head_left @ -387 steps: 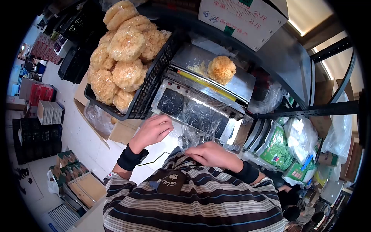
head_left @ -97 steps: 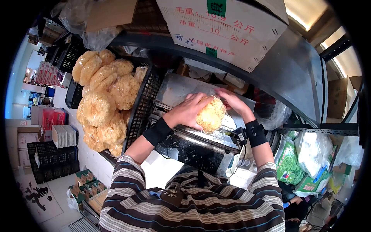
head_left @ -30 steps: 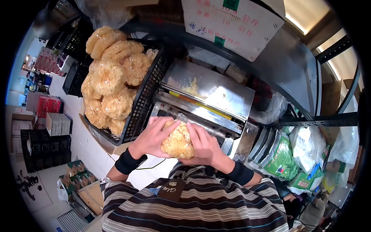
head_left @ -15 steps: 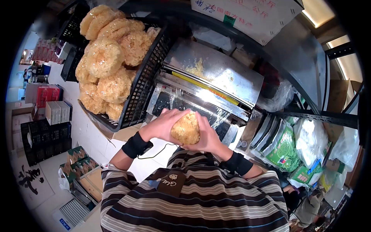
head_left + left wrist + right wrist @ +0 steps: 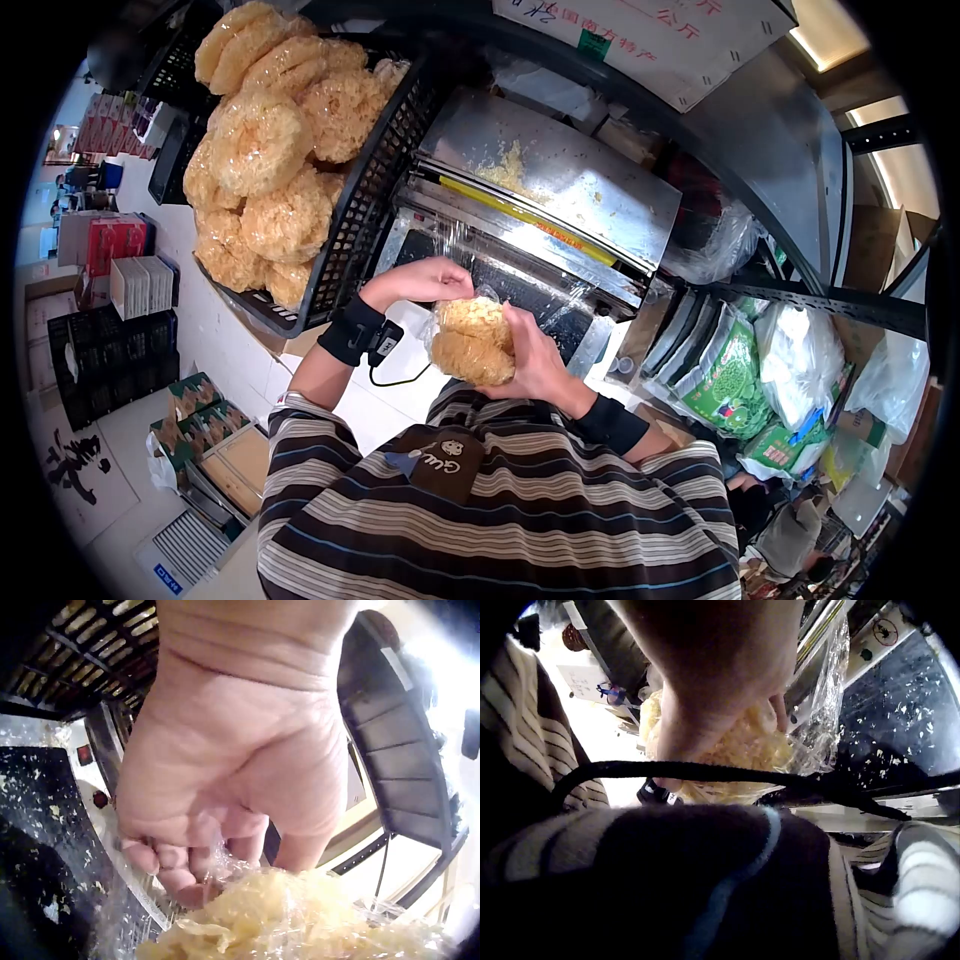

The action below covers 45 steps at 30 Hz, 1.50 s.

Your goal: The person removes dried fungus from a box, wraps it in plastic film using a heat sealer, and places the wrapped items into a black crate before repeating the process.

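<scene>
My right hand (image 5: 538, 357) grips a frilly yellow bundle (image 5: 472, 352) while my left hand (image 5: 428, 281) pinches its clear film (image 5: 218, 856).

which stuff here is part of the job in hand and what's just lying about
Seemingly part of the job:
- yellow clump, gripped by the right hand
- clear film, pinched by the left hand
- black crate of wrapped clumps
- metal-topped machine beyond the hands

Probably just lying about:
- white carton, upper right
- green bags, right
- red box, far left

A carton (image 5: 655, 45) tops a shelf (image 5: 775, 160); bags (image 5: 800, 350) lie right.
</scene>
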Each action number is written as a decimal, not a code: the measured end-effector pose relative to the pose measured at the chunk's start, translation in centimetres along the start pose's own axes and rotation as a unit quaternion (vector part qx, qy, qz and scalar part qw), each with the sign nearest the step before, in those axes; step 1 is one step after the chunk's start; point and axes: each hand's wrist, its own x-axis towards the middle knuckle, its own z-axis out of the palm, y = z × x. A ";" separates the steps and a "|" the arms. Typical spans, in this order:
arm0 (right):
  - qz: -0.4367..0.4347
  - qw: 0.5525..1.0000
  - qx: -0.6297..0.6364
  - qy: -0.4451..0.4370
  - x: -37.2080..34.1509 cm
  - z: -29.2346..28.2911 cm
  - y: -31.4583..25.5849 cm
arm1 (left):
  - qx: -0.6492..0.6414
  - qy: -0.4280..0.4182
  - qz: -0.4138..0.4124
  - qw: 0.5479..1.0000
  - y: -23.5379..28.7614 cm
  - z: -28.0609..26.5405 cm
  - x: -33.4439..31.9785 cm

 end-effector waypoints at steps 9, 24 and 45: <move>-0.020 0.999 -0.026 0.001 -0.2 -0.3 -0.2 | -0.133 0.081 0.037 0.987 -1.3 1.5 -0.6; -0.033 0.998 -0.047 -0.009 -0.1 -0.3 0.1 | -0.025 0.016 -0.003 1.000 -2.7 0.9 -2.0; 0.065 0.997 0.019 -0.022 1.9 -0.4 1.6 | 0.112 0.135 0.120 0.977 -2.2 1.5 -2.5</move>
